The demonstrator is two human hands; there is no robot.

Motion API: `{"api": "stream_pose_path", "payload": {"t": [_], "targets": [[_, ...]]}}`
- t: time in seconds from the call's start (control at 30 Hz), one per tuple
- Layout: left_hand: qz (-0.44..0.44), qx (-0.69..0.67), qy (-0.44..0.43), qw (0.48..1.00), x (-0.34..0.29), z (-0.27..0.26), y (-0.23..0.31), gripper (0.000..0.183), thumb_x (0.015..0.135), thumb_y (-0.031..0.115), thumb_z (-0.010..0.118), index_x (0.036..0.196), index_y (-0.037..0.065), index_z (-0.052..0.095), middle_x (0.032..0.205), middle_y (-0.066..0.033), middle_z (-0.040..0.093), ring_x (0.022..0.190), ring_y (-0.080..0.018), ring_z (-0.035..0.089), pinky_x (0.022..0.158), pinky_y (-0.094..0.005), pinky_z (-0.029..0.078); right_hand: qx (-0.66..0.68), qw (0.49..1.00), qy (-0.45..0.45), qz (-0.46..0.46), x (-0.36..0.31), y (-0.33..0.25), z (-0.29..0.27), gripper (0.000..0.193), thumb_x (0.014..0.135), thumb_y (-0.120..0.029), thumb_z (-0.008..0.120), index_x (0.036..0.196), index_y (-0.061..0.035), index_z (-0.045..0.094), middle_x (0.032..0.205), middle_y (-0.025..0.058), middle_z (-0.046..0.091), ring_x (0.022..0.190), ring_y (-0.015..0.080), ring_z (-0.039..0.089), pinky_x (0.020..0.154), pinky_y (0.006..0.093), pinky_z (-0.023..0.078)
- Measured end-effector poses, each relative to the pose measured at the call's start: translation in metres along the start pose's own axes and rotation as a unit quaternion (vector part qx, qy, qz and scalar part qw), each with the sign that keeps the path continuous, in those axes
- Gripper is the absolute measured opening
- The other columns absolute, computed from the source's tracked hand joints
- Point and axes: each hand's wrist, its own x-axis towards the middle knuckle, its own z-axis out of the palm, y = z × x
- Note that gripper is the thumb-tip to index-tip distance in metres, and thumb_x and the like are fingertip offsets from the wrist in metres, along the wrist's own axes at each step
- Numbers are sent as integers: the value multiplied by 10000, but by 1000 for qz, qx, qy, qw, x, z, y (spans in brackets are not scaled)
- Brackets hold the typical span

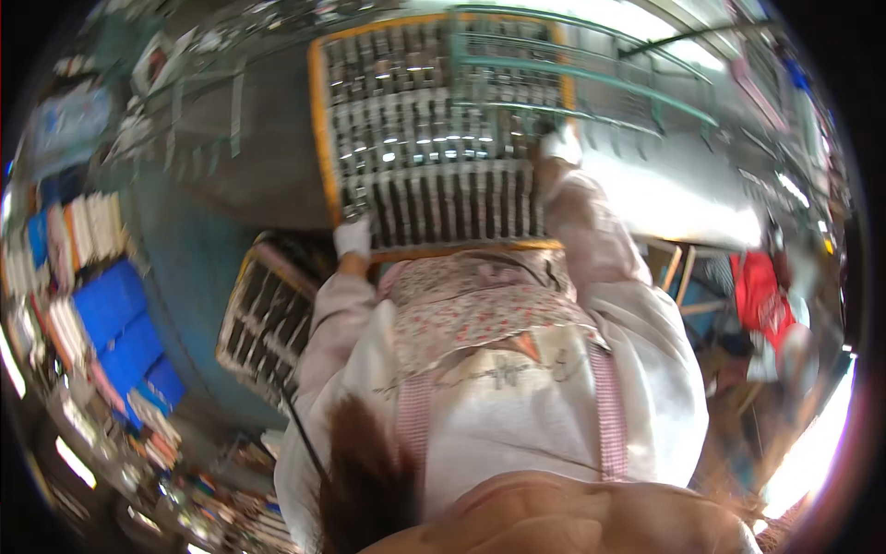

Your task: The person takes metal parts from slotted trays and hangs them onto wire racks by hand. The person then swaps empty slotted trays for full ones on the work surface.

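Note:
In front of me lies a wide tray (323, 120) with an orange-yellow rim. It carries rows of narrow dark pieces with shiny metallic and pale parts, too blurred to name. My left hand (353, 238), in a white glove or cover, is closed at the tray's near left corner. Farther away, my right hand (561, 148), also covered in white, grips the tray's right side. The fingers of both hands are partly hidden and smeared. Green metal bars (591, 69) cross in front of the tray's far right part.
A second, smaller tray (247, 273) with similar dark pieces stands tilted to my left. Blue boxes (111, 300) and stacked pale slabs (88, 229) line the far left. A grey surface (249, 171) extends left of the tray. A red bag (764, 295) hangs at right.

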Motion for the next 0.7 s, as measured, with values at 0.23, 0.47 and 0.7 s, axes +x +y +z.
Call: {"api": "stream_pose_path", "payload": {"t": [0.23,0.47,0.7], "targets": [[357,-47,-130,924,-142,-27,175,163,857,169,670,932,24,670,844,-54,686,677,-105,592,617,-269,465,84,976,-163,-116,-58,-9,-165,407,688,-340,704,968,-45,679,849,190,679,809,322,666,716,365,525],[738,291,73,604,-171,49,303,209,787,99,622,993,108,653,999,-49,668,878,-216,649,707,-363,541,201,825,-322,-418,-164,-6,-391,190,735,-118,766,917,-95,716,869,63,703,773,140,645,716,265,509],[621,411,112,658,-108,101,361,247,845,364,613,1007,201,703,896,-91,684,776,-281,663,664,-413,533,-31,820,112,-561,-83,-61,-385,152,806,-170,645,942,-104,664,806,146,644,769,318,631,677,397,505]]}}
